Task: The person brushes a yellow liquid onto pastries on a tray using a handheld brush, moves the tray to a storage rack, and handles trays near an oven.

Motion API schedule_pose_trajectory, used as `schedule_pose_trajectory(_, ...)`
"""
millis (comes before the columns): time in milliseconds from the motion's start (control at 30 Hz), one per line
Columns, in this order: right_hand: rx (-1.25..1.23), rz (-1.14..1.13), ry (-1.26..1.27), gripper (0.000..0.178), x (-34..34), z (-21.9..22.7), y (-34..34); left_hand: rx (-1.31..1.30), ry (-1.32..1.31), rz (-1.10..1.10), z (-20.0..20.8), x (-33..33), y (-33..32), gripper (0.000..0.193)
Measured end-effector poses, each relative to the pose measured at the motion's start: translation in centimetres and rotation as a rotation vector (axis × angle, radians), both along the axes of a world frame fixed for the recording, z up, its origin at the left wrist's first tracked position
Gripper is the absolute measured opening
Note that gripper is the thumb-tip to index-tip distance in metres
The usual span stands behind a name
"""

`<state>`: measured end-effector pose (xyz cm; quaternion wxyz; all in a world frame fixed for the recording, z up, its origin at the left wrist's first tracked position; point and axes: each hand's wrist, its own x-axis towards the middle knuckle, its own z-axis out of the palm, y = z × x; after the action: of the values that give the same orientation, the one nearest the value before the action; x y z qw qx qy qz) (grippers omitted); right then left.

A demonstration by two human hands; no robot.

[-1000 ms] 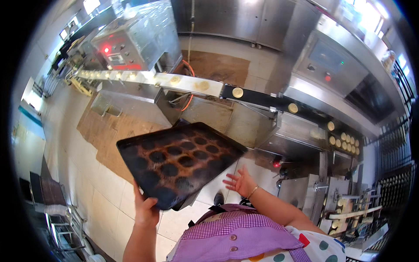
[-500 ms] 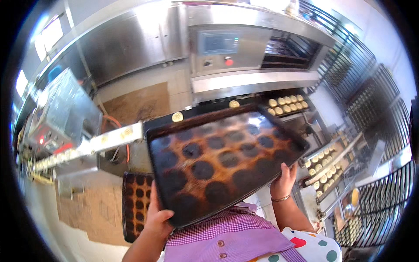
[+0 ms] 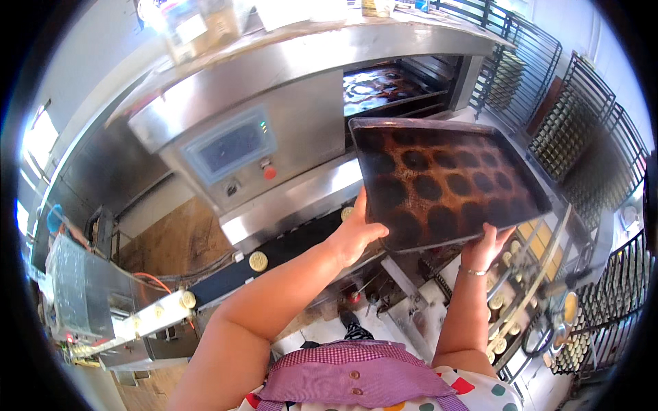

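Between my hands I hold a dark baking tray (image 3: 439, 205) with rows of blackened round marks on a browned surface. No dough lies on it. My left hand (image 3: 356, 236) grips its near left corner, thumb over the rim. At the near right edge, my right hand (image 3: 485, 250) has its thumb on the rim and the other fingers underneath. The tray is held up in front of the steel machine's opening (image 3: 391, 85), where a shiny dark surface shows. Part of the conveyor below is hidden by the tray and my left arm.
Round dough pieces (image 3: 258, 261) ride on a black conveyor belt (image 3: 226, 281). A control panel with a screen (image 3: 226, 147) and red button (image 3: 269, 172) faces me. Wire racks with loaded trays (image 3: 576, 123) stand right. Further left is a boxy machine (image 3: 79, 288) feeding a white belt.
Both hands have carried the tray forward and to the right, toward the machine's opening. My view has turned right, and my arms are now stretched further out.
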<state>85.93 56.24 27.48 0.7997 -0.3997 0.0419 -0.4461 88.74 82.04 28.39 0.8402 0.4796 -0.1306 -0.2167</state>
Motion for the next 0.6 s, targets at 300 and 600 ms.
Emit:
schedule_pose_trajectory(300,-0.027,0.262,0.143,0.063,26.2,-0.6,-3.6,0.26,-0.07,0.215,0.7,18.1,-1.2,0.092)
schedule_pose_trajectory(600,0.021,0.613,0.216,0.075,46.3,-5.4,5.1,0.912,-0.347,0.114,-13.3,2.0,7.8,0.067)
